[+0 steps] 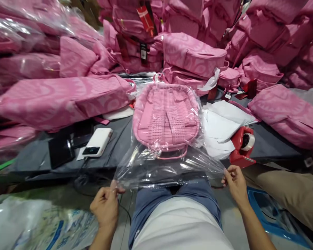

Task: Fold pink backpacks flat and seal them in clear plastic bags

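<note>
A pink backpack (167, 116) lies on the table inside a clear plastic bag (172, 170), its ribbed panel and straps facing up. The bag's loose mouth reaches past the table edge toward my body. My left hand (106, 203) pinches the left corner of that mouth, fingers closed. At the opposite corner, my right hand (233, 178) is closed on the plastic too. Between them the film is stretched wide and creased. The backpack's thin handle loop (172, 157) points toward me.
A white power bank (97, 142) and a black phone-like device (60, 151) lie at left. White paper sheets (219, 121) and a red tape dispenser (242, 146) sit at right. Pink bags (193, 52) are piled behind. Another person's leg (287, 191) and a blue stool (273, 222) are at right.
</note>
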A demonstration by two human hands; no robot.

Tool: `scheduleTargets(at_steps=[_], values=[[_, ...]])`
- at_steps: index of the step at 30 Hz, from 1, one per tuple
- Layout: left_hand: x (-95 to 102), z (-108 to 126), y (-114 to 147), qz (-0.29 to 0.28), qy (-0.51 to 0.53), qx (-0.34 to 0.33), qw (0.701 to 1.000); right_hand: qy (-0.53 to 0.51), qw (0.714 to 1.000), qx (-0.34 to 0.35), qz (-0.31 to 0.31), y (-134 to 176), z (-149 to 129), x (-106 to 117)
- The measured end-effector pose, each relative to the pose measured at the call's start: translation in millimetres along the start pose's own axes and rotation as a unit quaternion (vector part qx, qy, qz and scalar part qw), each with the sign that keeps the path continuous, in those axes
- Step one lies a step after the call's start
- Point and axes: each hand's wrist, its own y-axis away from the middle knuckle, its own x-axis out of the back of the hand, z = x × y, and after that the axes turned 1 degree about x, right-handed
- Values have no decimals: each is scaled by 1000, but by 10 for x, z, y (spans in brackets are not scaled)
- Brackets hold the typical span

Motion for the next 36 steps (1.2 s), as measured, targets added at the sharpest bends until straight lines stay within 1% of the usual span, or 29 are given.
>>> scheduleTargets(at_steps=[2, 3, 4, 5, 6, 7, 8, 9, 10, 11, 12, 13, 14, 15, 17, 19, 22, 24, 26, 28, 29, 31, 33, 34, 35, 36], values=[[245, -74, 13, -80, -35, -11, 996, 23, 998, 13, -53, 60, 48, 192], [376, -94, 5, -124, -53, -37, 990, 44, 996, 39, -68, 67, 63, 294], [491, -85, -13, -160, -66, -79, 982, 71, 992, 78, -67, 53, 62, 378], [574, -40, -41, -178, -70, -133, 972, 102, 986, 125, -50, 20, 37, 425], [609, 48, -76, -182, -70, -192, 962, 138, 974, 178, -24, -28, -20, 417], [586, 179, -117, -176, -74, -253, 949, 174, 957, 234, 0, -81, -109, 344], [501, 347, -164, -165, -85, -313, 931, 209, 933, 292, 10, -133, -226, 203], [360, 539, -213, -160, -104, -363, 912, 245, 904, 351, 5, -179, -359, 0], [175, 740, -263, -166, -127, -417, 885, 271, 869, 412, -23, -218, -494, -247], [-35, 934, -309, -176, -152, -473, 850, 286, 828, 480, -53, -251, -615, -515], [-248, 1106, -351, -187, -177, -519, 815, 311, 785, 531, -76, -282, -710, -780], [-445, 1243, -384, -192, -197, -551, 788, 335, 750, 565, -72, -313, -774, -1016], [-611, 1339, -411, -194, -213, -570, 769, 358, 723, 587, -62, -348, -806, -1208], [-740, 1391, -429, -196, -226, -580, 758, 380, 704, 598, -46, -385, -811, -1347], [-884, 1384, -452, -210, -241, -578, 751, 414, 685, 599, -25, -459, -771, -1479], [-928, 1301, -472, -237, -252, -574, 743, 435, 675, 595, -41, -532, -720, -1488], [-983, 1218, -554, -283, -269, -567, 726, 439, 669, 589, -109, -683, -691, -1494], [-1081, 1230, -646, -316, -285, -534, 730, 448, 678, 560, -160, -820, -695, -1564], [-1195, 1283, -726, -349, -306, -489, 739, 467, 694, 511, -197, -939, -707, -1664], [-1252, 1363, -750, -367, -318, -465, 740, 474, 708, 481, -205, -980, -734, -1732], [-1239, 1409, -734, -371, -319, -465, 738, 468, 712, 484, -200, -962, -754, -1733], [-1110, 1498, -651, -374, -308, -472, 736, 439, 714, 514, -184, -853, -794, -1627], [-859, 1553, -537, -379, -275, -482, 740, 396, 723, 542, -165, -691, -804, -1362], [-706, 1552, -486, -367, -249, -485, 754, 370, 737, 547, -145, -609, -787, -1180], [-549, 1525, -446, -337, -216, -480, 780, 342, 760, 540, -115, -534, -753, -981], [-402, 1468, -418, -287, -178, -460, 821, 315, 793, 516, -72, -470, -700, -782]])
